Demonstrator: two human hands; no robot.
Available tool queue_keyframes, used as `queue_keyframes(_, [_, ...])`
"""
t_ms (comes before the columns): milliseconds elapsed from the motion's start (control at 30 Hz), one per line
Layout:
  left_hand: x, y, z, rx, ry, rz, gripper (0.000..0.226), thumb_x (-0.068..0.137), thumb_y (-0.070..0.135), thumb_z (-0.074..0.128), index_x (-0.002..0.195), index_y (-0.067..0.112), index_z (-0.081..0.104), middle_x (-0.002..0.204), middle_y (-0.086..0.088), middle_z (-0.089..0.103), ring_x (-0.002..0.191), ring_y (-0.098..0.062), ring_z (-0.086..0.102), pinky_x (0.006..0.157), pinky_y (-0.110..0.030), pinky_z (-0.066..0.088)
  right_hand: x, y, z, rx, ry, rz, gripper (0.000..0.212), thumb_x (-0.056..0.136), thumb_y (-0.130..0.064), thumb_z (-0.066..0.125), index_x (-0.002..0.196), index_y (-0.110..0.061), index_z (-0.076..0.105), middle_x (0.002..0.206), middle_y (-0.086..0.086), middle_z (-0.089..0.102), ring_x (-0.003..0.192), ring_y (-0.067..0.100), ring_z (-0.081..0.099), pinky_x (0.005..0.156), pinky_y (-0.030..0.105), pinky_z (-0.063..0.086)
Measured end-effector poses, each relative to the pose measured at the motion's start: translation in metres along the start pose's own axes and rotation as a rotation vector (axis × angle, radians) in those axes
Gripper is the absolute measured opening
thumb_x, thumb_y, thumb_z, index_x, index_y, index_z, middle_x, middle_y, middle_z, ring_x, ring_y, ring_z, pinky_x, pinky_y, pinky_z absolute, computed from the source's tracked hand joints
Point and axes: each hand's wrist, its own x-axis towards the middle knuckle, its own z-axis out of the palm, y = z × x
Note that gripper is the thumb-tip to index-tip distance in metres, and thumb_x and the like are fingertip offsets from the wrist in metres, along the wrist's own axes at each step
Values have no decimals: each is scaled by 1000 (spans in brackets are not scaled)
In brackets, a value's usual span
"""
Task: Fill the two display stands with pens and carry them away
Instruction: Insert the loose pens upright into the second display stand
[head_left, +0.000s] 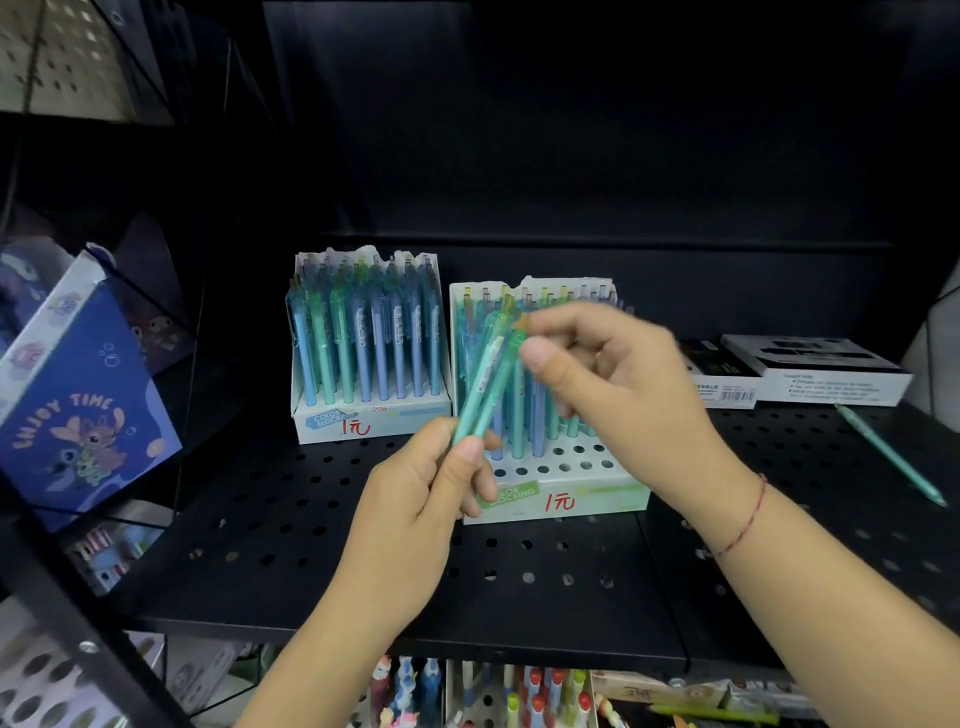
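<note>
Gripping hand: the left hand (415, 493) curls its fingers and thumb round the lower ends of a small bunch of pens (491, 384).
Right hand: the right hand (613, 374) meets the top of the bunch, thumb and forefinger pinched on the upper end of one pen; its other fingers are loosely curled and blurred.
Long axis: the bunch slants from the left hand, low and left, up to the right hand.
Right stand: the right stand (571, 499) sits just behind both hands, back rows filled, front rows of empty holes (571, 465) showing.
Deciding relation: the holes lie below the pinching hand and nearer to it than to the left hand. The pen probably has to swing upright, tip down, to seat.
Left stand: the left stand (363, 423) looks full, just beside the other and set further back.
Loose pen: a loose pen (883, 452) lies flat and diagonal, well to the right.
Materials: slim, smooth, translucent plastic barrels in green, teal and blue; white card stands with punched round holes; a matt black perforated metal shelf (311, 519).
</note>
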Motion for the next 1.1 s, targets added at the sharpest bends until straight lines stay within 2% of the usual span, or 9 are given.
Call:
queue_keyframes(67, [1, -1, 0, 30, -12, 8, 23, 98, 40, 40, 91, 38, 62, 74, 5, 67, 65, -11, 58, 66, -19, 48, -1, 1, 4, 55, -139, 69, 13, 86, -24, 64, 85, -11, 65, 58, -8, 56, 51, 6, 51, 50, 17, 42])
queue_keyframes(133, [2, -1, 1, 31, -3, 17, 24, 97, 37, 41, 93, 34, 64, 80, 8, 70, 69, -13, 62, 67, -21, 49, 1, 2, 4, 111, -152, 84, 16, 88, -22, 61, 87, -7, 65, 65, -4, 59, 56, 8, 55, 51, 20, 45])
queue_keyframes(267, [2, -1, 0, -30, 95, 2, 27, 92, 36, 40, 95, 25, 64, 86, 11, 72, 74, -11, 64, 67, -17, 49, 11, 2, -18, 149, 111, 79, 15, 96, -16, 51, 92, -18, 65, 79, -2, 61, 63, 7, 56, 57, 19, 48])
queue_keyframes(367, [2, -1, 0, -37, 117, 5, 28, 91, 38, 39, 95, 25, 64, 86, 10, 72, 75, -12, 64, 67, -16, 48, 16, 9, -34, -128, 251, 52, 14, 98, -21, 51, 92, -24, 63, 76, -5, 59, 62, 6, 55, 59, 25, 50])
queue_keyframes(433, [2, 0, 0, -41, 114, 3, 28, 91, 38, 39, 94, 25, 64, 86, 9, 72, 74, -12, 64, 66, -15, 48, 16, 13, -34, -258, 221, 63, 11, 96, -24, 52, 92, -25, 62, 73, -3, 60, 61, 8, 55, 60, 28, 53])
queue_keyframes(633, [2, 0, 0, -38, 107, 6, 27, 90, 38, 40, 93, 24, 63, 84, 9, 72, 73, -12, 63, 65, -14, 47, 14, 14, -24, -291, 169, 44, 9, 95, -18, 54, 99, -21, 61, 82, 1, 61, 68, 16, 59, 56, 18, 52])
queue_keyframes(833, [2, 0, 0, -46, 95, 0, 26, 91, 37, 41, 93, 25, 63, 83, 8, 71, 72, -11, 63, 66, -13, 47, 12, 16, -21, -287, 117, 36, 9, 94, -20, 55, 96, -29, 58, 80, -2, 61, 64, 13, 62, 61, 31, 58])
queue_keyframes(933, [2, 0, 0, -48, 88, -3, 26, 90, 37, 41, 94, 25, 63, 83, 8, 71, 72, -9, 64, 66, -13, 47, 10, 18, -17, -383, 58, 27, 18, 92, -23, 59, 105, -31, 50, 76, -3, 60, 66, 15, 63, 65, 42, 56])
queue_keyframes(1100, [1, 0, 0, -39, 79, -6, 27, 90, 38, 40, 94, 25, 63, 82, 7, 70, 71, -10, 62, 66, -14, 46, 9, 20, -18, -471, 82, -26, 22, 87, -26, 67, 106, -29, 56, 78, -8, 59, 65, 12, 60, 66, 37, 54])
